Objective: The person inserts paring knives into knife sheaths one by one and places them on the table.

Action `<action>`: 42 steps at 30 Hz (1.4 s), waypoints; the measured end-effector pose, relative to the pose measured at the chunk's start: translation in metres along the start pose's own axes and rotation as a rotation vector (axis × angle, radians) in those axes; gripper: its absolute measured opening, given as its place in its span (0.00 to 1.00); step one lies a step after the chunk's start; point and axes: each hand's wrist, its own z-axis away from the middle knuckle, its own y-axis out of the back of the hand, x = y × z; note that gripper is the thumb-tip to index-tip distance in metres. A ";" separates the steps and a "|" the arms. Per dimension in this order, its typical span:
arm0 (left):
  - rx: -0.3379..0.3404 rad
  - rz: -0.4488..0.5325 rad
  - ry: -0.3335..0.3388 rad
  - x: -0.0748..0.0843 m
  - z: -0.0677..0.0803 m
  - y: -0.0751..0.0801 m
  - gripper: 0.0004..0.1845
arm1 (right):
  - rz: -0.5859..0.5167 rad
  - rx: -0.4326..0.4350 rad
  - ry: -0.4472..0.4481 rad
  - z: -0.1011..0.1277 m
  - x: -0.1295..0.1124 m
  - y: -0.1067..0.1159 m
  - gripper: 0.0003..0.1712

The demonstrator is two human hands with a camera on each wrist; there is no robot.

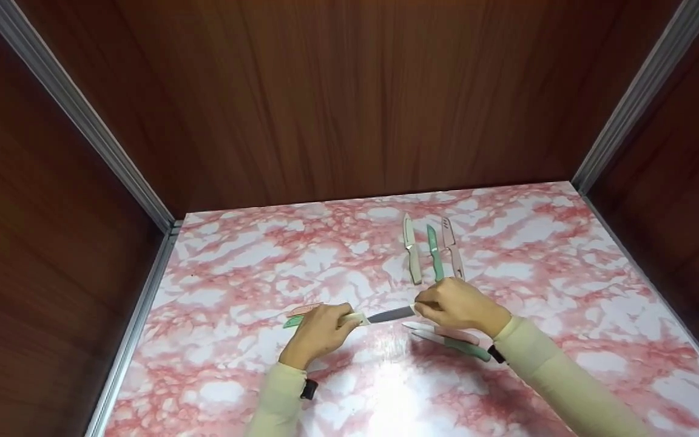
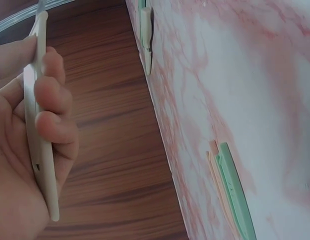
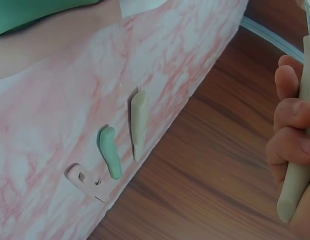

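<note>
My left hand [image 1: 319, 331] grips the cream piece [image 2: 37, 140] at one end of a knife. A dark blade [image 1: 392, 314] runs from there to my right hand [image 1: 459, 303], whose fingers [image 3: 292, 117] are curled round the cream piece [image 3: 297, 185] at the other end. The knife hangs level, just above the pink marbled tabletop [image 1: 252, 261]. Which piece is the handle and which the sheath I cannot tell.
Three sheathed knives lie side by side at the back: cream [image 1: 412, 255], green [image 1: 434, 254], pink [image 1: 452, 249]. A pale blade with a green handle [image 1: 462, 346] lies under my right wrist. Green and peach pieces [image 2: 230, 190] lie left of my left hand. Wooden walls enclose three sides.
</note>
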 end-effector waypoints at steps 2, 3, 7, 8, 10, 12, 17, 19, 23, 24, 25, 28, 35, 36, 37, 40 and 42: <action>-0.010 0.006 0.000 0.000 0.000 -0.001 0.12 | -0.015 -0.012 -0.004 0.000 0.000 -0.001 0.18; -0.013 0.012 0.000 0.000 0.000 -0.001 0.12 | -0.019 -0.018 -0.007 0.000 0.000 -0.001 0.18; -0.017 0.025 -0.007 0.001 0.000 -0.003 0.11 | -0.028 -0.028 -0.018 0.000 -0.001 -0.002 0.17; -0.018 0.026 -0.009 0.001 0.000 -0.003 0.11 | -0.028 -0.030 -0.020 0.000 -0.001 -0.002 0.17; -0.021 0.033 -0.009 0.002 0.000 -0.003 0.11 | -0.022 -0.037 -0.028 0.001 -0.002 -0.003 0.16; -0.030 0.050 -0.008 0.002 -0.001 -0.004 0.11 | -0.015 -0.049 -0.038 0.001 -0.002 -0.004 0.17; -0.057 0.068 0.005 0.003 -0.001 -0.006 0.10 | -0.016 -0.088 -0.065 0.002 -0.004 -0.006 0.18; -0.062 0.066 0.011 0.003 -0.002 -0.007 0.10 | -0.028 -0.097 -0.068 0.002 -0.005 -0.006 0.18; -0.065 0.066 0.024 0.005 -0.001 -0.008 0.10 | -0.038 -0.101 -0.067 0.003 -0.005 -0.008 0.19; -0.066 0.067 0.027 0.005 -0.001 -0.008 0.10 | -0.039 -0.101 -0.067 0.002 -0.005 -0.008 0.19; -0.067 0.066 0.031 0.006 -0.001 -0.009 0.10 | -0.037 -0.101 -0.069 0.002 -0.005 -0.008 0.19; -0.069 0.064 0.038 0.007 -0.001 -0.009 0.10 | -0.035 -0.100 -0.072 0.002 -0.006 -0.008 0.18; -0.072 0.065 0.051 0.007 -0.003 -0.012 0.10 | -0.054 -0.100 -0.050 0.001 -0.007 -0.009 0.20; -0.071 0.064 0.050 0.007 -0.003 -0.012 0.10 | -0.057 -0.099 -0.045 0.001 -0.007 -0.009 0.20; -0.072 0.066 0.052 0.008 -0.003 -0.012 0.10 | -0.061 -0.097 -0.039 0.001 -0.007 -0.009 0.20; -0.077 0.064 0.056 0.008 -0.003 -0.012 0.11 | -0.071 -0.089 -0.023 0.000 -0.007 -0.009 0.21; -0.082 0.067 0.058 0.008 -0.003 -0.011 0.11 | -0.073 -0.081 -0.015 -0.001 -0.008 -0.009 0.21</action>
